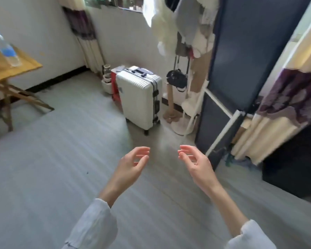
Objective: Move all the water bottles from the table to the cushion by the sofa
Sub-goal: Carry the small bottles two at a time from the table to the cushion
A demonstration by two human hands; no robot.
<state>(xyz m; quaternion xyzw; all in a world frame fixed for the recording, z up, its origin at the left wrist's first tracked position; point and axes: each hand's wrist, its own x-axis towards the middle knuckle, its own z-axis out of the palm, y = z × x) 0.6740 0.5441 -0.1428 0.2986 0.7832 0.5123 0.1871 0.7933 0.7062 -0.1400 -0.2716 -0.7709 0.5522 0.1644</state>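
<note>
Fingers (142, 155) of the left hand (131, 166) and right hand (196, 164) hang loosely curled, palms facing each other, holding nothing above the grey plank floor (61, 168). One white hard-shell suitcase (139, 96) stands ahead by the wall, a loaded white coat rack (185, 112) just beside it and a dark blue fabric wardrobe (241, 69) to the right. One clear plastic water bottle with a blue label (7, 49) (blurred) stands on the wooden folding table (25, 67), far left, well apart from both hands.
</note>
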